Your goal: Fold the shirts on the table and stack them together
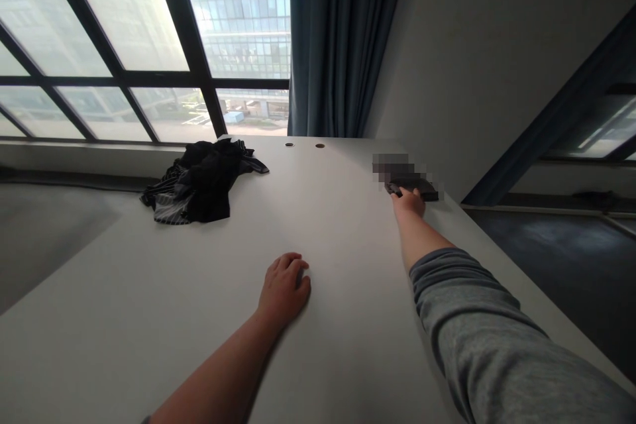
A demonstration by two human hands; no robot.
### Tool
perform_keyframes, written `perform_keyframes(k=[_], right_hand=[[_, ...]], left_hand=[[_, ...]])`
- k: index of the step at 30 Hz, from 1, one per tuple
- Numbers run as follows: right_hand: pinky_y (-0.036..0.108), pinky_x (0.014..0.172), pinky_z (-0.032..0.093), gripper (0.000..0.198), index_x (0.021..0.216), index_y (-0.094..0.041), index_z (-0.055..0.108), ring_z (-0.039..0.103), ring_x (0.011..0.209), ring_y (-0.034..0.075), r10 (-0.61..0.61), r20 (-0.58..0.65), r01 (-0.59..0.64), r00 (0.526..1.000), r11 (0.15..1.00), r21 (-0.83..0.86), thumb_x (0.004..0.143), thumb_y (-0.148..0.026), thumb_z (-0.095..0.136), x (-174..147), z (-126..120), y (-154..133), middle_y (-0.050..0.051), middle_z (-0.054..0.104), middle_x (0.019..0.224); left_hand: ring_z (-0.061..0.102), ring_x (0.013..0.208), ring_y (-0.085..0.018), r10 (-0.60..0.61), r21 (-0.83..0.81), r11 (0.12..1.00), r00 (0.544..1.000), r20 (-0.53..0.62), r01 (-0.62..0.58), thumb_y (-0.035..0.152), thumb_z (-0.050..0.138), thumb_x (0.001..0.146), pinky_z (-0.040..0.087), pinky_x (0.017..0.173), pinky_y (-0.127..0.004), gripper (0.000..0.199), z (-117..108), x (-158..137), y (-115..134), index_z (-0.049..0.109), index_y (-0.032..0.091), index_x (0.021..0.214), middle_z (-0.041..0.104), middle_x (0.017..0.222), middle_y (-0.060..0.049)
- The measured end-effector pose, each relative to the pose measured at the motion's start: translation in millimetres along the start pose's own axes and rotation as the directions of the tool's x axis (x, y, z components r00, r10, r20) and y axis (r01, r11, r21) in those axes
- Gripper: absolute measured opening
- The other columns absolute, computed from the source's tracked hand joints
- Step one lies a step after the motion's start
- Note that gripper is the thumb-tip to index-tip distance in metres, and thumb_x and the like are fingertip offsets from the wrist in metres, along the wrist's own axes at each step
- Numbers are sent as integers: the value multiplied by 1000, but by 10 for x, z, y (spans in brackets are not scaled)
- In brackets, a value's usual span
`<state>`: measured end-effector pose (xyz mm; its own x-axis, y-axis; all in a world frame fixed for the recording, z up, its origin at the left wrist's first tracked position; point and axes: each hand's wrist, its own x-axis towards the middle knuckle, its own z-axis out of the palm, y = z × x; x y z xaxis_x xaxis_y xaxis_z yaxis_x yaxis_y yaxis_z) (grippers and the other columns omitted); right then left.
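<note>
My right hand (410,203) reaches to the far right of the white table (342,318), its fingers closed on the near edge of a dark, flat bundle (428,189) that looks like folded cloth. Part of that bundle is blurred into blocks, so its exact kind does not show. Nearer to me, my left hand (285,288) rests on the tabletop with loosely bent fingers and nothing in them. A crumpled heap of black clothing (206,179), partly with thin white stripes, lies at the far left of the table, apart from both hands.
Two round cable holes (320,146) sit near the table's far edge. Behind it are a large dark-framed window (238,13) and a blue-grey curtain (342,46). A grey wall (477,66) rises at the right, with dark floor (561,265) beyond the table's right edge.
</note>
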<state>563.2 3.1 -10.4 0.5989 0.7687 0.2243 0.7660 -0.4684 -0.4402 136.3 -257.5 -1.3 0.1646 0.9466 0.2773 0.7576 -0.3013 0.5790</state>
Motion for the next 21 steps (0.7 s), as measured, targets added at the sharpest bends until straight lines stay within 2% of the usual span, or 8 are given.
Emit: perform_keyframes(k=[6,11,14,17,21], right_hand=[[50,114,37,51,147,-28,63,52,133,34,-18,17,18,1000,1000,-20,100,-45,61,49,17,35,19,39,161],[52,117,35,69,163,-30,39,37,148,41,-68,2,67,998,993,-94,99,-46,58,-87,37,52,19,21,171],[54,118,33,75,168,-29,27,29,153,42,-86,17,88,996,987,-136,100,-47,53,-259,-20,50,20,14,174],[55,119,32,76,169,-25,22,26,155,41,-94,53,102,994,982,-162,101,-47,49,-508,-121,50,20,14,174],[54,122,29,73,169,-21,25,27,157,38,-220,146,246,965,949,-199,103,-49,44,-976,-280,127,20,21,174]], left_hand=[[60,126,-28,-3,40,999,1000,22,2,17,64,88,44,114,-49,25,-53,-11,68,72,25,110,67,132,-8],[62,122,-28,12,74,997,1000,23,-14,17,63,88,44,112,-48,24,-57,0,62,72,25,109,68,130,-8],[63,120,-28,20,78,997,1000,15,-21,18,63,89,45,110,-48,22,-47,14,13,73,25,107,68,128,-7],[63,119,-27,35,84,996,999,7,-36,20,60,90,46,108,-46,21,-55,63,-61,72,25,106,69,127,-8],[63,115,-27,38,146,989,999,7,-38,20,59,90,47,104,-43,21,-110,253,-172,72,23,106,69,124,-9]])
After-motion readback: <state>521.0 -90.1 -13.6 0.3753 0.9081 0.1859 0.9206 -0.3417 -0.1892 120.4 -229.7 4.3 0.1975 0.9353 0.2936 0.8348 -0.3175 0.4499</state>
